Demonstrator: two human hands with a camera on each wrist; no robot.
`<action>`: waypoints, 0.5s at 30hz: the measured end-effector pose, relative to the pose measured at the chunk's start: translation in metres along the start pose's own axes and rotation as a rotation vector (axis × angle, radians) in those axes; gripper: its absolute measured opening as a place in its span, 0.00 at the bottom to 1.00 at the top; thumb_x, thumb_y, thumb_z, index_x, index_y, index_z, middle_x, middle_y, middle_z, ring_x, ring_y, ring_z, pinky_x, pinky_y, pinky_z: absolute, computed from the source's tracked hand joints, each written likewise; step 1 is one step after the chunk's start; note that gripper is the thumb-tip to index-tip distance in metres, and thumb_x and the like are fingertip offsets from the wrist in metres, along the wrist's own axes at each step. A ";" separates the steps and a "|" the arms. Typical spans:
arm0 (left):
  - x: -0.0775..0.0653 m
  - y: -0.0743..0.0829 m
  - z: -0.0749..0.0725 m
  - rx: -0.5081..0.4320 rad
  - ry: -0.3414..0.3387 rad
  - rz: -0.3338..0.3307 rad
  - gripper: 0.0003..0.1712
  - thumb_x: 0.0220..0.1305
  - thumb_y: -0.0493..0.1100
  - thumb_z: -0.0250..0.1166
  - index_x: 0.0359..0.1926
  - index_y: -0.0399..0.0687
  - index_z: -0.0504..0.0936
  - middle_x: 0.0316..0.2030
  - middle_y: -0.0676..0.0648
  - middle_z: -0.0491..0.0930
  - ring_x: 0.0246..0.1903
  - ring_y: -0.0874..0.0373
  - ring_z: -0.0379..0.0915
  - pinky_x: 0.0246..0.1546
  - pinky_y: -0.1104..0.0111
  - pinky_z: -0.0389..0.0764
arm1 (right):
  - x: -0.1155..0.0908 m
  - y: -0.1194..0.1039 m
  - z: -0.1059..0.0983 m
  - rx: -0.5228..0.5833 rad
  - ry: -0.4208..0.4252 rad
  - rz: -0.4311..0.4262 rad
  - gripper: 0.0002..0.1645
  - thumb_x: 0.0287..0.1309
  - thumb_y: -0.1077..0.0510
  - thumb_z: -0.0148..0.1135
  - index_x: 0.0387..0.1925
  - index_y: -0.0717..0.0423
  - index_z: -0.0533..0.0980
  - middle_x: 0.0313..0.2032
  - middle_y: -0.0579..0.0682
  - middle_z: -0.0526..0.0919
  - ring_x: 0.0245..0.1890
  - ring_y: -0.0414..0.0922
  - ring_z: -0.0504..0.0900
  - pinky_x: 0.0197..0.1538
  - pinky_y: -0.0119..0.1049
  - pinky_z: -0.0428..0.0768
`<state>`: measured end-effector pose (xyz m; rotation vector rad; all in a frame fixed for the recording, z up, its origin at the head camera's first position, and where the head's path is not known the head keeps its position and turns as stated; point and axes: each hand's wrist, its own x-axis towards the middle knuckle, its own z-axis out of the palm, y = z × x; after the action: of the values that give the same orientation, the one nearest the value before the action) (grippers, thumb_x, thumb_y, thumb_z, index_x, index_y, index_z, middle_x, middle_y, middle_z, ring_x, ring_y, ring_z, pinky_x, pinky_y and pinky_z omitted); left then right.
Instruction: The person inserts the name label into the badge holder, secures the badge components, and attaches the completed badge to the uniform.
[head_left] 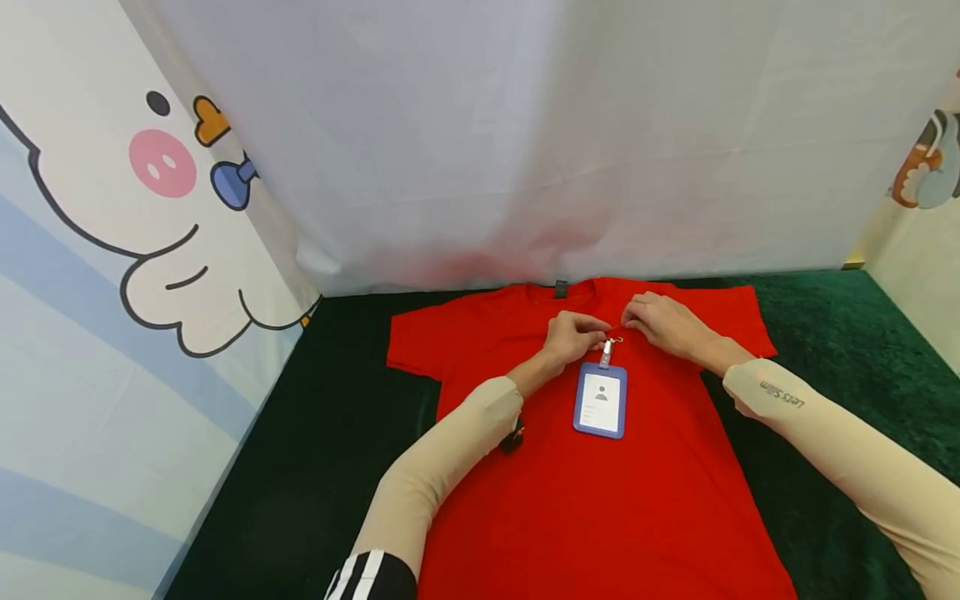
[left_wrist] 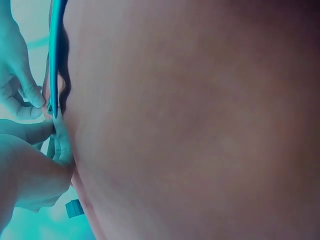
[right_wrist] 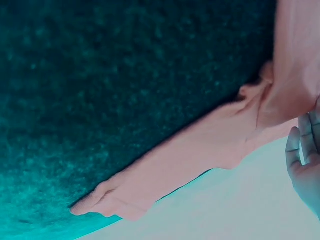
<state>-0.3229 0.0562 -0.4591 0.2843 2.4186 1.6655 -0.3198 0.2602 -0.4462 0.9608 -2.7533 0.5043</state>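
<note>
A red T-shirt [head_left: 600, 517] lies spread with its collar away from me. On its chest lies an ID badge holder [head_left: 600, 432] with a blue-purple frame, a white card and a metal clip [head_left: 607, 352]. My left hand [head_left: 573, 337] pinches at the top of the clip. Just to the right, my right hand [head_left: 663, 323] pinches a bit of the shirt's fabric, its fingertips close to the left ones. In the left wrist view the badge holder [left_wrist: 55, 60] shows edge-on beside the fingers. Only part of my right hand [right_wrist: 305, 165] shows in the right wrist view.
Dark green cloth [head_left: 847, 350] covers the table under the shirt. A pale curtain [head_left: 450, 150] hangs along the back edge, and a cartoon-printed panel [head_left: 90, 208] stands at the left. A small black object [head_left: 512, 440] is partly hidden by the left forearm.
</note>
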 end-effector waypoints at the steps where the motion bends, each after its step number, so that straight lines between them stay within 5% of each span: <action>1: 0.000 0.000 0.000 0.000 0.014 -0.001 0.09 0.67 0.32 0.66 0.45 0.36 0.90 0.38 0.37 0.90 0.23 0.67 0.79 0.32 0.77 0.85 | 0.000 0.000 0.000 -0.003 -0.004 0.002 0.05 0.64 0.67 0.65 0.41 0.64 0.81 0.39 0.58 0.84 0.41 0.53 0.79 0.53 0.53 0.83; 6: 0.001 -0.001 -0.002 0.020 0.055 -0.017 0.09 0.67 0.33 0.67 0.44 0.38 0.91 0.37 0.38 0.90 0.23 0.66 0.80 0.30 0.78 0.84 | -0.003 0.001 -0.001 -0.012 0.006 -0.005 0.05 0.63 0.67 0.66 0.40 0.63 0.81 0.39 0.57 0.84 0.41 0.53 0.79 0.52 0.52 0.83; 15: 0.005 -0.001 -0.002 -0.001 -0.061 -0.033 0.09 0.67 0.32 0.66 0.45 0.34 0.90 0.37 0.37 0.90 0.21 0.67 0.78 0.31 0.77 0.85 | -0.002 0.001 -0.001 -0.024 0.023 -0.029 0.05 0.63 0.66 0.67 0.40 0.62 0.82 0.39 0.57 0.84 0.40 0.52 0.80 0.52 0.51 0.84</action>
<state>-0.3282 0.0557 -0.4593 0.2894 2.3655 1.6194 -0.3187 0.2628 -0.4463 0.9820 -2.7140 0.4738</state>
